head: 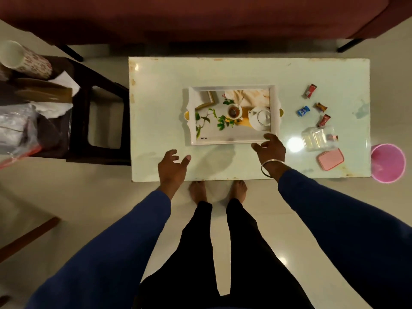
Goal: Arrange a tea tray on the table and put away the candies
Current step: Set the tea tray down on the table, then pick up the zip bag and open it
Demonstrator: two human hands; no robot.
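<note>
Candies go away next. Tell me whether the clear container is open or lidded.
Open: the clear container has no lid on; the pink lid lies flat on the table beside it.

Table (156,85): wide bare strip along the far edge and on the left side, open for a hand to pass. Tray (231,141) sits mid-table; bare strip between it and the near edge. Right side crowded: four candies (303,111) scattered far right, clear container (317,138) and pink lid (330,161) nearer. Dark stool (100,108) stands against the left edge; pink bin (388,162) against the right near corner.
</note>
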